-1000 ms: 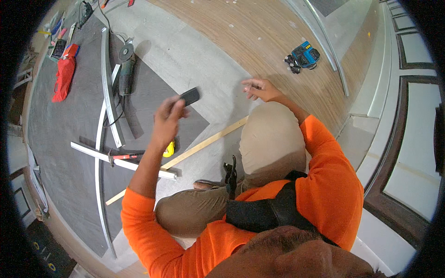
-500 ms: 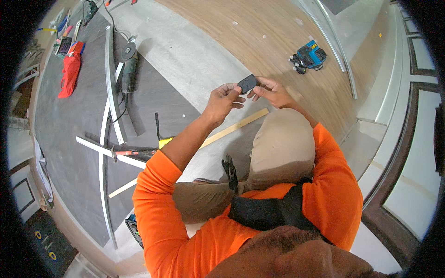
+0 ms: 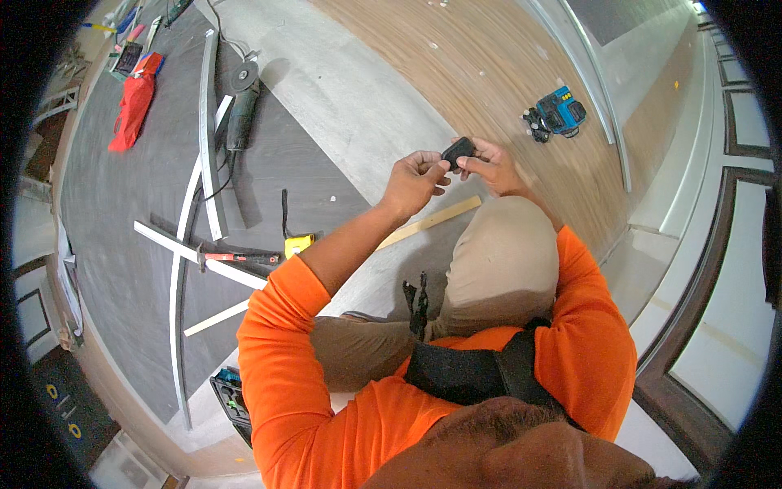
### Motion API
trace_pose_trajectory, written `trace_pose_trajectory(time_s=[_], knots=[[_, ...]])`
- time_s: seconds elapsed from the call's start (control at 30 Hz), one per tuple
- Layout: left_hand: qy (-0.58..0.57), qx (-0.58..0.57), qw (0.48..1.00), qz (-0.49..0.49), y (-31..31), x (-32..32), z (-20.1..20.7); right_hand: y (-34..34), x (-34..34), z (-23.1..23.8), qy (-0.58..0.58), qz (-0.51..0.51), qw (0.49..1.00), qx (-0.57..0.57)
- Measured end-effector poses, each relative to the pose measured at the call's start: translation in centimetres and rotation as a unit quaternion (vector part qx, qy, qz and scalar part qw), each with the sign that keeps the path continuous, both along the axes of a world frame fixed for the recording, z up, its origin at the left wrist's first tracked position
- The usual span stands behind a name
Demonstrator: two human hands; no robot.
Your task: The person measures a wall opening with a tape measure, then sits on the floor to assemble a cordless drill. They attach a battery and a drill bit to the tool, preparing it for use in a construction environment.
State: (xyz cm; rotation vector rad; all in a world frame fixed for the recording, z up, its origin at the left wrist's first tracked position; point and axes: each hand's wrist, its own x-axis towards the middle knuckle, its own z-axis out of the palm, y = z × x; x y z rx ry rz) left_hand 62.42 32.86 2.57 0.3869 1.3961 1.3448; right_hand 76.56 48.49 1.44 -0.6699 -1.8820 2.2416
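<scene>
- Both hands are together out in front, and the small black rounded object (image 3: 459, 152) is right between them, held up above the floor (image 3: 309, 98) just beyond the raised right knee (image 3: 509, 244).
- The left hand (image 3: 415, 181) has it pinched at its near left edge, thumb and fingertips closed on it.
- The right hand (image 3: 493, 165) grips it from the other side, thumb on the near edge, fingers partly hidden behind.
- Over to the right, a blue-and-black boxy device (image 3: 561, 112) sits on the wood-look flooring, well apart from the hands.
- Below the hands, a pale wooden strip (image 3: 432, 222) slants across the floor and disappears behind the left forearm.
- Beside that forearm lies a yellow tape measure (image 3: 299, 245), a black strap reaching out from it.
- Next to it, a hammer (image 3: 236, 257) with a red and black handle rests across a white strip (image 3: 163, 237).
- Further up, an angle grinder (image 3: 243, 114) lies beside a long metal profile (image 3: 209, 138), its cord trailing down.
- Far left, there's a red bag (image 3: 136, 106); down by the left sleeve, an open case (image 3: 230, 399) peeks out.
</scene>
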Motion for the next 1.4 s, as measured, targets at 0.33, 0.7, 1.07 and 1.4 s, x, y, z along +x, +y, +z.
trace_pose_trajectory(time_s=[0.33, 0.7, 1.07, 1.4], knots=[[0.294, -0.024, 0.950, -0.100, -1.0, -0.7, -2.6, 0.0, 3.5, -9.7, -0.101, -0.142, 0.945, -0.277], [0.268, -0.075, 0.945, -0.171, -2.3, -1.9, -4.1, 6.9, 17.6, -22.1, -0.072, -0.353, 0.882, -0.305], [0.268, -0.051, 0.936, -0.223, -2.2, -1.6, -5.9, 5.9, 16.0, -16.8, -0.064, -0.400, 0.873, -0.271], [0.224, -0.101, 0.948, -0.205, -2.5, -3.1, -6.4, 4.5, 12.6, -11.8, -0.133, -0.464, 0.861, -0.161]])
